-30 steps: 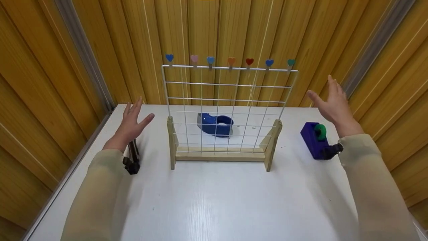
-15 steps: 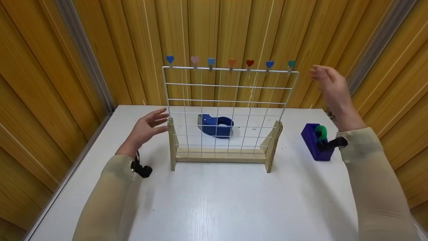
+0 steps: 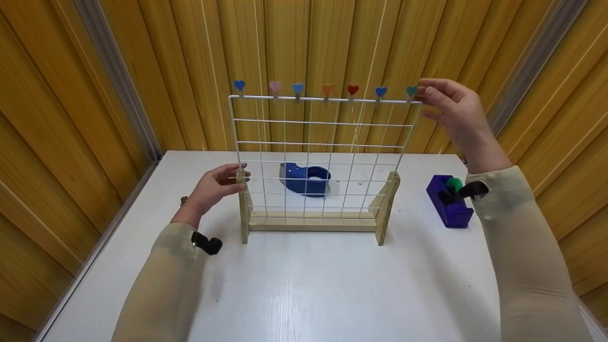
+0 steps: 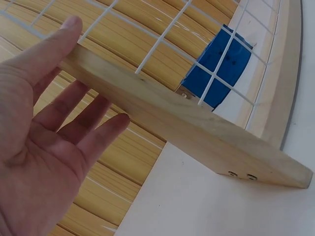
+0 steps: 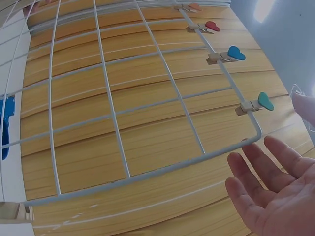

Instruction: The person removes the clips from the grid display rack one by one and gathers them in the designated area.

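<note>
Wooden post (image 3: 244,204) touched by left hand (image 3: 213,186); right hand (image 3: 453,111) beside teal clip (image 3: 411,90).

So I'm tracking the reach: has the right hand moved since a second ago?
Yes. The right hand moved left and up, toward the teal heart clip on the wire grid.

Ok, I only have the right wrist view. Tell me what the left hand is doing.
Observer: The left hand rests against the top of the left wooden upright of the white wire grid stand, thumb on the wood, straight fingers behind it.
Operator: Now say what sits right of the stand.
Observer: A purple block-shaped tape dispenser with a green roll stands on the white table, apart from the stand's right foot.
</note>
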A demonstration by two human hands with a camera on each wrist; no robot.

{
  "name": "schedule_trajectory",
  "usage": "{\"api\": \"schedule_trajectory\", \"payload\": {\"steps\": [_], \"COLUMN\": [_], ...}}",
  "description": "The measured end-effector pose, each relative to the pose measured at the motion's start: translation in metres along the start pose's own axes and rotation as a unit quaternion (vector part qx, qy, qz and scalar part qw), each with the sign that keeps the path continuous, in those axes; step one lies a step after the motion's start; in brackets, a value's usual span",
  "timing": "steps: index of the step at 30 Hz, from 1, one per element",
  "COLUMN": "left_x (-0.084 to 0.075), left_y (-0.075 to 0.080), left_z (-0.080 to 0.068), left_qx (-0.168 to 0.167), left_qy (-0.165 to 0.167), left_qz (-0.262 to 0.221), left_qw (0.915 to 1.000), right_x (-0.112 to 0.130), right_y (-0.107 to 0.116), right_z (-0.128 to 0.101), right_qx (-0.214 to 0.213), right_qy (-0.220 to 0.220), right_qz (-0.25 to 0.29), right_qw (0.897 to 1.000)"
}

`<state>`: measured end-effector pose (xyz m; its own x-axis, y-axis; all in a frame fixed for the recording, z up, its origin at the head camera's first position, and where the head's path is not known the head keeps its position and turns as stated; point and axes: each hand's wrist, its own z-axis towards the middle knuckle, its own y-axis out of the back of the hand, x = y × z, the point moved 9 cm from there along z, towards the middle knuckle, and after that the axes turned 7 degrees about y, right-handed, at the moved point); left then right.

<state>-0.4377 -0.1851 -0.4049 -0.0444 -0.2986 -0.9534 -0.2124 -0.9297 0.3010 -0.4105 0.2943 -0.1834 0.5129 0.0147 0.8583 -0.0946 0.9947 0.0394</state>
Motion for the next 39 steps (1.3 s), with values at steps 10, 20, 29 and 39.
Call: {"api": "schedule_trajectory", "payload": {"steps": [10, 20, 29, 39], "left_x": [0.002, 0.002, 0.005, 0.008], "left_y": [0.003, 0.001, 0.004, 0.005], "left_z": [-0.004, -0.005, -0.006, -0.006], "left_qx": [-0.009, -0.008, -0.012, -0.015], "left_qy": [-0.005, 0.0, 0.005, 0.002], "left_qz": [-0.019, -0.024, -0.035, -0.033], "left_qw": [0.9998, 0.9997, 0.9993, 0.9994], "right_x": [0.004, 0.0, 0.0, -0.001], "right_y": [-0.017, -0.016, -0.019, -0.021], "right_z": [0.006, 0.009, 0.013, 0.015], "right_qx": [0.015, -0.005, -0.012, -0.018], "right_qy": [-0.009, -0.02, -0.018, 0.0], "right_qz": [0.038, 0.018, -0.011, 0.0], "right_qw": [0.999, 1.0, 1.0, 1.0]}}
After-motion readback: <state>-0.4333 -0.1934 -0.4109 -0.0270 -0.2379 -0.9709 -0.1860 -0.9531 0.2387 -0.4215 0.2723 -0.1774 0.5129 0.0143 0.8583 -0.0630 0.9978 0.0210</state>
